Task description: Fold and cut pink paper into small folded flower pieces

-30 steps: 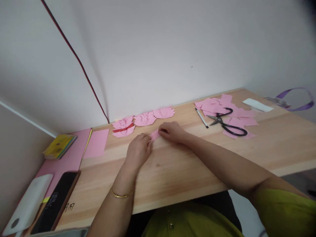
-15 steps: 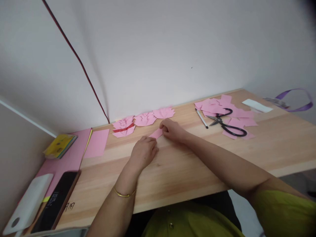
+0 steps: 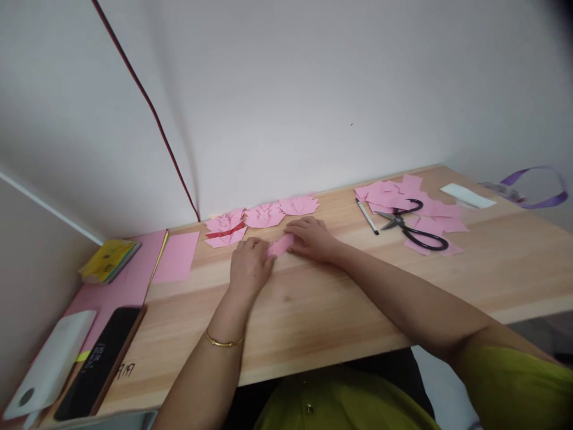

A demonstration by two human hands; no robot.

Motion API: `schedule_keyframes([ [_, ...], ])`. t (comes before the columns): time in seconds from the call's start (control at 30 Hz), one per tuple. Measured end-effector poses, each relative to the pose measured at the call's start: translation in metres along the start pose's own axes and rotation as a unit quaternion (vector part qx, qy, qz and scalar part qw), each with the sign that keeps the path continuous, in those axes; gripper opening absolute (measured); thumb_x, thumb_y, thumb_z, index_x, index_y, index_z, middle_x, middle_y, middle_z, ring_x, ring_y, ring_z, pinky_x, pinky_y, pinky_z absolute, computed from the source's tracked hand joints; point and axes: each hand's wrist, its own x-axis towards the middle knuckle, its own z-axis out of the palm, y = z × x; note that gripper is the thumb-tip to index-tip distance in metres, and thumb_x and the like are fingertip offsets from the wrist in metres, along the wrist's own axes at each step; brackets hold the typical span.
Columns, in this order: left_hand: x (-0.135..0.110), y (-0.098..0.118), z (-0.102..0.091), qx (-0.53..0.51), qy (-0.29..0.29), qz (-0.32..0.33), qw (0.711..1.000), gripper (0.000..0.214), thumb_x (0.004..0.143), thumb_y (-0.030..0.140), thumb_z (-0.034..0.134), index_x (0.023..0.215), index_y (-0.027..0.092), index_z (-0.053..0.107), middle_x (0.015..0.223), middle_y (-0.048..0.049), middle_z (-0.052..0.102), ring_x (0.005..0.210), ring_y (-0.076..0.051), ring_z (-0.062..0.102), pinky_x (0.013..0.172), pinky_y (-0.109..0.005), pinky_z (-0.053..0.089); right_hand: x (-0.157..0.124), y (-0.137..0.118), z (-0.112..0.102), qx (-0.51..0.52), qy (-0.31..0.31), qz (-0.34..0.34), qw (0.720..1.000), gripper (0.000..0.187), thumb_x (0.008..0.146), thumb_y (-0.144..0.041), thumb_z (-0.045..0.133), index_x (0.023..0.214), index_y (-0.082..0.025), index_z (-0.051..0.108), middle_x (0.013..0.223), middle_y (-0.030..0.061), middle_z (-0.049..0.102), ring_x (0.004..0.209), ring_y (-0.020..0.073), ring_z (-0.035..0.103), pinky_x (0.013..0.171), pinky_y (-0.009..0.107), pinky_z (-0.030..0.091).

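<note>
A small folded strip of pink paper (image 3: 281,245) spans the gap between my two hands, just above the tabletop or on it. My left hand (image 3: 252,263) grips its left end, thumb below and fingers above. At the other end my right hand (image 3: 312,239) pinches the paper, its fingers partly hiding it. Behind my hands, along the wall, lie several pink paper pieces with jagged cut edges (image 3: 262,215); a red band (image 3: 225,231) crosses the leftmost ones.
Black-handled scissors (image 3: 398,221) lie open on loose pink paper scraps (image 3: 436,209) at right, beside a white pen (image 3: 367,216). Pink sheets (image 3: 175,255), a yellow packet (image 3: 110,261), a phone (image 3: 101,364) and a white power bank (image 3: 52,363) are at left.
My left hand has shifted slightly left and up, its thumb now at the paper's lower edge. My right hand's fingers have stretched out from a tighter curl, and more of the paper shows.
</note>
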Motion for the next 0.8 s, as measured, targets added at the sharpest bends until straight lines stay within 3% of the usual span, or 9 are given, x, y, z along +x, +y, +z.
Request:
schedule_keyframes([
  [0.17, 0.006, -0.004, 0.001, -0.006, -0.041, -0.048, 0.998, 0.024, 0.079, 0.035, 0.061, 0.095, 0.018, 0.067, 0.092, -0.0089, 0.062, 0.089, -0.023, 0.054, 0.081, -0.037, 0.043, 0.002, -0.001, 0.001, 0.009, 0.004, -0.006, 1.0, 0.043, 0.081, -0.045, 0.059, 0.118, -0.024, 0.06, 0.119, 0.01, 0.059, 0.113, 0.0294, 0.045, 0.091, 0.044, 0.031],
  [0.27, 0.008, -0.007, 0.002, -0.055, -0.044, -0.069, 0.995, 0.015, 0.073, 0.032, 0.067, 0.081, 0.019, 0.066, 0.083, -0.0048, 0.061, 0.08, -0.02, 0.054, 0.075, -0.034, 0.042, 0.004, -0.002, 0.0, 0.027, 0.007, -0.009, 1.0, 0.033, 0.079, -0.038, 0.061, 0.108, -0.022, 0.064, 0.105, 0.0084, 0.064, 0.103, 0.0266, 0.051, 0.088, 0.042, 0.033],
  [0.37, 0.008, -0.011, 0.007, -0.15, -0.032, -0.083, 0.985, 0.009, 0.071, 0.026, 0.065, 0.07, 0.018, 0.061, 0.075, -0.0009, 0.06, 0.071, -0.015, 0.053, 0.068, -0.028, 0.041, 0.004, -0.003, -0.001, 0.079, 0.013, -0.008, 0.997, 0.018, 0.076, -0.026, 0.06, 0.092, -0.02, 0.065, 0.09, 0.0045, 0.066, 0.088, 0.0202, 0.056, 0.083, 0.035, 0.036],
  [0.5, 0.007, -0.014, 0.012, -0.308, -0.003, -0.135, 0.942, 0.013, 0.071, 0.028, 0.065, 0.067, 0.017, 0.06, 0.066, 0.0028, 0.058, 0.062, -0.01, 0.05, 0.061, -0.024, 0.04, 0.001, -0.005, -0.002, 0.218, 0.022, -0.01, 0.976, 0.014, 0.074, -0.021, 0.059, 0.087, -0.018, 0.063, 0.085, 0.0013, 0.067, 0.079, 0.015, 0.059, 0.073, 0.026, 0.041],
  [0.57, 0.008, -0.013, 0.012, -0.408, 0.034, -0.181, 0.894, 0.016, 0.067, 0.03, 0.07, 0.072, 0.016, 0.063, 0.065, 0.0032, 0.058, 0.06, -0.01, 0.051, 0.06, -0.023, 0.041, 0.001, -0.006, -0.003, 0.288, 0.033, -0.009, 0.957, 0.014, 0.073, -0.022, 0.06, 0.087, -0.018, 0.062, 0.086, 0.0013, 0.066, 0.081, 0.0151, 0.059, 0.073, 0.026, 0.043],
  [0.67, 0.011, -0.011, 0.008, -0.602, 0.092, -0.234, 0.758, 0.031, 0.062, 0.033, 0.077, 0.086, 0.017, 0.065, 0.066, 0.0035, 0.059, 0.06, -0.01, 0.055, 0.062, -0.024, 0.045, 0.0, -0.008, -0.005, 0.353, 0.059, -0.003, 0.934, 0.017, 0.073, -0.027, 0.064, 0.085, -0.017, 0.062, 0.087, 0.0021, 0.066, 0.082, 0.0156, 0.059, 0.073, 0.026, 0.043],
  [0.73, 0.012, -0.007, 0.005, -0.694, 0.082, -0.239, 0.674, 0.037, 0.059, 0.031, 0.08, 0.089, 0.017, 0.064, 0.071, 0.0021, 0.062, 0.065, -0.01, 0.059, 0.067, -0.025, 0.049, 0.001, -0.01, -0.006, 0.371, 0.074, 0.002, 0.925, 0.019, 0.072, -0.031, 0.066, 0.085, -0.017, 0.062, 0.088, 0.0022, 0.064, 0.08, 0.0151, 0.058, 0.071, 0.026, 0.043],
  [0.8, 0.011, 0.0, 0.005, -0.733, 0.023, -0.24, 0.637, 0.035, 0.057, 0.028, 0.082, 0.085, 0.015, 0.065, 0.078, -0.0013, 0.066, 0.071, -0.011, 0.061, 0.07, -0.026, 0.051, 0.001, -0.012, -0.006, 0.382, 0.085, 0.005, 0.92, 0.021, 0.073, -0.033, 0.066, 0.086, -0.017, 0.062, 0.087, 0.002, 0.063, 0.078, 0.0144, 0.056, 0.069, 0.025, 0.042],
])
